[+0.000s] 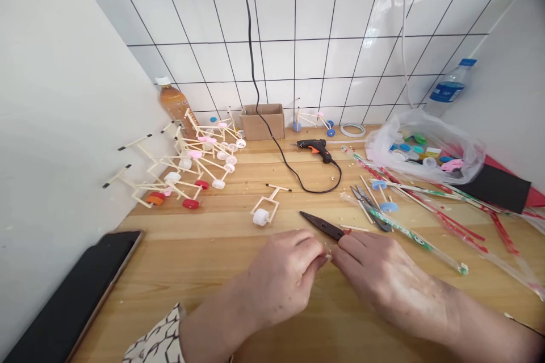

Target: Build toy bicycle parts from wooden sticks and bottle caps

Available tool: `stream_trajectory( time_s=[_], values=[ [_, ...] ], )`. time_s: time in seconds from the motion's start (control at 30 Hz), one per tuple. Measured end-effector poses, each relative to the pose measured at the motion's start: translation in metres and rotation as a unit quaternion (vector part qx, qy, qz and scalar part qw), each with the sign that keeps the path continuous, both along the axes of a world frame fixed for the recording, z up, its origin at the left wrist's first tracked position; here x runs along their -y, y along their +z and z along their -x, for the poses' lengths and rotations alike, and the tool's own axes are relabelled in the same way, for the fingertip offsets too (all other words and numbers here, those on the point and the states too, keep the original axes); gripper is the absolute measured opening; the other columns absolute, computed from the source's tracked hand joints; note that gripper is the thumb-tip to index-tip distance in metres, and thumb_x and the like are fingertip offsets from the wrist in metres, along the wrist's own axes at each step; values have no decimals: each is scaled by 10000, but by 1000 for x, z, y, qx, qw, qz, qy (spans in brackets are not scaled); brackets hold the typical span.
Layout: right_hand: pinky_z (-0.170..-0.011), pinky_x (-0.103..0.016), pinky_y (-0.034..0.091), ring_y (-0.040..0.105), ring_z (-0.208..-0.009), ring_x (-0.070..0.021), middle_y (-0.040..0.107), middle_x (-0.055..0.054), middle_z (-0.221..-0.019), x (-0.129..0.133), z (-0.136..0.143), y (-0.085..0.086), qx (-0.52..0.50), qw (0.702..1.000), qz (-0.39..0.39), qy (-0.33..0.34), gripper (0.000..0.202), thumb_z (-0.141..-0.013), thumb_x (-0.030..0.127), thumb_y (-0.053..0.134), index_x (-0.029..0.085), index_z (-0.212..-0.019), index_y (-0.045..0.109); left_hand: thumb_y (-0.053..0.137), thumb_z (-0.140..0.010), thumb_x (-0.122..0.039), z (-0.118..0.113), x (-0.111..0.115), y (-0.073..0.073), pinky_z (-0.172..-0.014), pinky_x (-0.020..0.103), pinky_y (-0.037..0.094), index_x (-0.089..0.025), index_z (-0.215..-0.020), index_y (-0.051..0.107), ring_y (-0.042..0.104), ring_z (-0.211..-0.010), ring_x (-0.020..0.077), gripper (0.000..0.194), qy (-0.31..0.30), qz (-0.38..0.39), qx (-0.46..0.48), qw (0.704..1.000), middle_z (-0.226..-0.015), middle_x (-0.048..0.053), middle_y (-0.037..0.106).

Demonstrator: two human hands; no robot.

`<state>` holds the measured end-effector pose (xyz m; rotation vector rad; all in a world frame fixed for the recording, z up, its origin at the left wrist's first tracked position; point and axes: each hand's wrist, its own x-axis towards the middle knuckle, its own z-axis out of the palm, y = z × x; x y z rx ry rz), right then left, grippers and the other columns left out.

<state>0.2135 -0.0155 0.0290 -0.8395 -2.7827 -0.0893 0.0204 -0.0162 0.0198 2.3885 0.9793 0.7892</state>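
My left hand (284,272) and my right hand (378,272) meet low in the middle of the view, fingers pinched. Between their fingertips shows the tip of a small pale piece (328,257), mostly hidden, too small to name. Dark long-nosed pliers (321,225) lie just beyond, their handles partly covered by my right hand. A small frame of wooden sticks (267,202) with a white bottle-cap wheel (260,216) lies beyond my left hand. A short loose stick (356,228) rests beside the pliers.
Several stick cars (200,159) with cap wheels crowd the left. A glue gun (315,147) and its cord lie behind, near a cardboard box (263,125). Scissors (371,210), wrapped straws (419,238) and a plastic bag (374,144) of caps are right; a phone (76,289) is left.
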Motion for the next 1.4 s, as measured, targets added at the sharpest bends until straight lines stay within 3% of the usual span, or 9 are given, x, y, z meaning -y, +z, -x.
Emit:
stream_trajectory(
  time_s=[0.13, 0.23, 0.37, 0.5, 0.6, 0.73, 0.87, 1.17, 1.4],
  values=[
    [-518, -300, 340, 457, -570, -167, 551, -49, -647, 2, 3, -5, -32, 997, -62, -46, 217, -848, 81, 424, 158, -725, 585, 425, -816, -63, -3, 0, -7, -582, 268, 383, -157, -723, 536, 507, -626, 158, 173, 64, -1, 2, 998, -675, 51, 566],
    [-609, -317, 405, 528, -675, -182, 617, -70, -776, 8, 5, -8, -149, 981, -101, -72, 176, -851, 80, 454, 159, -903, 602, 468, -827, -129, -3, -4, -6, -580, 261, 396, -156, -703, 550, 518, -613, 149, 151, 135, 73, 89, 984, -651, 35, 575],
    [-625, -269, 444, 565, -674, -146, 630, -38, -746, 10, 9, -12, -291, 949, 86, -85, 132, -867, 128, 490, 190, -831, 601, 559, -789, -244, -4, -11, -3, -501, 224, 396, -156, -667, 564, 487, -511, 110, 150, 188, 279, 259, 905, -552, -17, 531],
    [-515, -227, 420, 531, -568, -118, 604, -2, -657, -2, 15, -19, -422, 821, 344, -175, 119, -822, 295, 588, 185, -851, 623, 635, -715, -278, -9, -11, -8, -478, 212, 421, -145, -638, 572, 470, -467, 79, 166, 174, 389, 391, 816, -568, -29, 540],
    [-498, -215, 386, 490, -548, -99, 595, 10, -654, -9, 18, -25, -510, 720, 442, -165, 192, -773, 351, 643, 180, -859, 653, 664, -687, -287, -15, -7, -13, -466, 211, 424, -136, -627, 574, 469, -451, 73, 185, 165, 431, 422, 780, -554, -29, 542],
    [-479, -210, 336, 415, -512, -76, 559, 25, -624, -12, 18, -36, -565, 638, 495, -169, 217, -750, 365, 682, 183, -868, 687, 672, -684, -287, -22, -3, -17, -469, 214, 427, -132, -611, 567, 468, -451, 72, 201, 162, 455, 423, 766, -554, -25, 550],
    [-498, -217, 333, 423, -525, -80, 539, 23, -601, -14, 17, -40, -572, 615, 512, -178, 196, -783, 355, 658, 162, -803, 686, 673, -694, -274, -24, -3, -18, -486, 220, 425, -129, -624, 577, 488, -454, 78, 188, 167, 467, 416, 762, -561, -21, 571],
    [-430, -197, 295, 428, -459, -69, 553, 14, -501, -20, 12, -21, -615, 478, 602, -176, 204, -675, 336, 754, 144, -682, 686, 656, -759, -318, -20, -4, -21, -618, 259, 461, -133, -801, 691, 579, -573, 110, 194, 78, 461, 442, 765, -731, 45, 682],
    [-423, -172, 307, 467, -463, -59, 572, 6, -498, -17, 14, -18, -615, 429, 643, -154, 167, -681, 284, 757, 133, -671, 687, 704, -719, -242, -22, -2, -20, -595, 245, 476, -152, -751, 715, 585, -561, 103, 96, 66, 452, 464, 759, -711, 31, 699]
  ],
)
